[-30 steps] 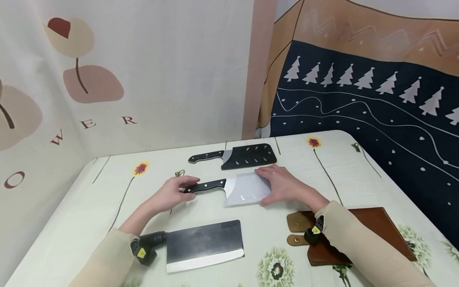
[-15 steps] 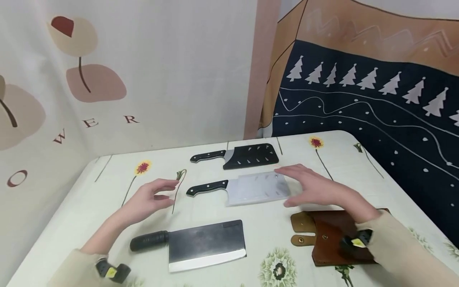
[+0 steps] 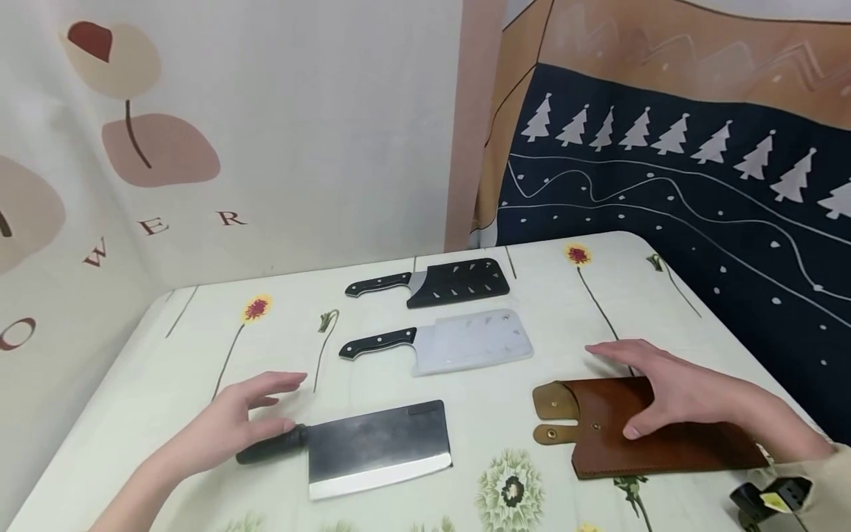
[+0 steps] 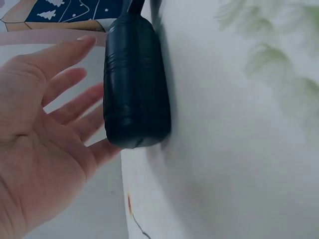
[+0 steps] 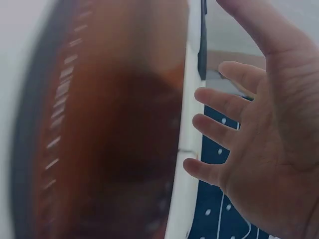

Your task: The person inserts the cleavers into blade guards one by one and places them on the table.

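In the head view my left hand (image 3: 229, 425) hovers over the black handle of a large cleaver (image 3: 375, 447) with a dark blade and bright edge. The left wrist view shows that handle (image 4: 137, 84) beside spread fingers; whether they touch it I cannot tell. My right hand (image 3: 691, 395), fingers apart and holding nothing, is above a brown leather knife sheath (image 3: 671, 454) with two tan strap tabs. Close up in the right wrist view, the stitched sheath (image 5: 119, 124) is blurred, next to my right hand (image 5: 269, 114).
A cleaver in a translucent white blade cover (image 3: 472, 343) lies mid-table. Behind it lies another in a black, slotted blade cover (image 3: 459, 283). Both handles point left. A flower-print cloth (image 3: 512, 414) covers the table, and printed curtains (image 3: 332, 133) hang behind.
Both hands have left the white-covered cleaver and moved nearer to me. The left came to the bare cleaver's handle, the right over the leather sheath. The knives stayed in place.
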A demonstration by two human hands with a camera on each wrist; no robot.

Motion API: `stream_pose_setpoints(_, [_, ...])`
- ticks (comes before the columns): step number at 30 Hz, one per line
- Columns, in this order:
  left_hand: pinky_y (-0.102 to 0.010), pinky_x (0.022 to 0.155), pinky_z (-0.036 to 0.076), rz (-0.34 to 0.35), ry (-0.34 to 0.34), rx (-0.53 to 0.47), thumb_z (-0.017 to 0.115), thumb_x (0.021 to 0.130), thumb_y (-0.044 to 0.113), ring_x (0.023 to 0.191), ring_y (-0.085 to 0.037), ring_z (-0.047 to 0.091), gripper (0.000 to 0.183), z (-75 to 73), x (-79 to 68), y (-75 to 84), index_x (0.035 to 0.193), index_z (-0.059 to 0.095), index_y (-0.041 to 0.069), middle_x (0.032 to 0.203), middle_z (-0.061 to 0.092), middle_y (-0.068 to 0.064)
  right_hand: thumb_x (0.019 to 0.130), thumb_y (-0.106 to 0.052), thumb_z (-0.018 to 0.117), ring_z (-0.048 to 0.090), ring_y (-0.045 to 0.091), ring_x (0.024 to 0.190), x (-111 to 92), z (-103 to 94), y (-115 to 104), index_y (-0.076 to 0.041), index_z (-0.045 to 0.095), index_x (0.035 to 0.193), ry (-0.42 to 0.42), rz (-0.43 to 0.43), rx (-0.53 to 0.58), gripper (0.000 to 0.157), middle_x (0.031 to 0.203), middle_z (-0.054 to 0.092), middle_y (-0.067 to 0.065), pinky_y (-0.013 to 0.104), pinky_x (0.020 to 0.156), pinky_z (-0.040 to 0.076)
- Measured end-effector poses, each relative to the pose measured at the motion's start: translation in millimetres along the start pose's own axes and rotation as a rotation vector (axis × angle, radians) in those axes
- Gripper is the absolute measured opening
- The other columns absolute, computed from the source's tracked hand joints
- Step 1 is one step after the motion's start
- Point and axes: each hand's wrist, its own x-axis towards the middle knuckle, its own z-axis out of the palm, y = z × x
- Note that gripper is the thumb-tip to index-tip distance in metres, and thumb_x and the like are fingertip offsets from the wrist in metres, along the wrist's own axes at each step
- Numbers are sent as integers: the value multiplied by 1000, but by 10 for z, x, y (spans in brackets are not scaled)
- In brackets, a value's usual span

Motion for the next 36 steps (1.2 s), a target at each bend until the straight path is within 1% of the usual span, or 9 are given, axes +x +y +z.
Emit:
stream_pose_setpoints(4, [-27, 89, 53, -1, -24, -18, 83, 87, 11, 111, -9, 65, 57, -18, -88, -48, 140, 60, 6, 131, 66, -7, 70, -44, 93, 38, 18, 130, -121, 82, 111, -22, 45, 154, 25, -47, -23, 99, 149, 46, 9, 47, 91, 48])
stream_pose_setpoints(8, [-28, 86, 55, -27, -67, -78, 79, 90, 10, 107, -13, 66, 57, -49, -173, -117, 142, 57, 5, 132, 64, -9, 68, -46, 93, 36, 7, 131, -241, 136, 198, -27, 43, 156, 62, -124, -65, 103, 149, 49, 1, 54, 86, 48])
stream_pose_setpoints(11, [-26, 83, 55, -25, -88, -103, 78, 91, 6, 104, -11, 66, 56, -77, -244, -183, 142, 57, 4, 126, 67, -7, 64, -49, 93, 35, 7, 133, -328, 154, 250, -28, 42, 157, 91, -153, -101, 108, 150, 49, -2, 61, 84, 45])
stream_pose_setpoints(13, [-25, 82, 54, 11, -106, -92, 77, 90, 3, 104, -10, 65, 56, -96, -289, -243, 141, 57, 1, 123, 69, -5, 58, -51, 95, 35, 10, 133, -372, 182, 272, -27, 41, 157, 111, -151, -130, 114, 151, 48, -2, 64, 83, 43])
stream_pose_setpoints(16, [-22, 82, 51, 44, -135, -86, 79, 87, 1, 104, -7, 64, 56, -100, -350, -320, 139, 58, 1, 120, 71, 0, 48, -56, 96, 33, 16, 133, -410, 255, 289, -28, 42, 157, 132, -117, -166, 126, 153, 46, -1, 63, 86, 38])
stream_pose_setpoints(20, [-20, 83, 48, 44, -148, -76, 82, 84, 3, 105, -5, 63, 56, -80, -397, -379, 136, 63, 5, 122, 71, 5, 43, -63, 95, 31, 26, 134, -427, 364, 304, -28, 42, 157, 152, -98, -199, 131, 155, 42, 2, 60, 92, 29])
stream_pose_setpoints(27, [-12, 89, 44, 29, -167, -126, 82, 86, 5, 108, -5, 63, 51, -23, -389, -362, 134, 64, 6, 122, 69, 4, 41, -58, 97, 27, 18, 137, -440, 410, 311, -28, 43, 156, 177, -109, -199, 130, 153, 45, -3, 58, 93, 27])
stream_pose_setpoints(31, [-12, 91, 43, 58, -156, -122, 82, 85, 5, 107, -6, 62, 50, 15, -366, -328, 133, 65, 10, 120, 69, 3, 43, -61, 96, 26, 15, 137, -455, 405, 295, -29, 43, 155, 187, -109, -192, 128, 152, 45, -6, 58, 93, 27])
stream_pose_setpoints(36, [-12, 89, 41, 66, -136, -91, 84, 83, 5, 106, -6, 59, 50, 31, -353, -313, 130, 68, 13, 118, 69, 4, 41, -54, 98, 23, 10, 138, -465, 423, 298, -28, 43, 156, 196, -123, -189, 130, 154, 44, -6, 57, 92, 26])
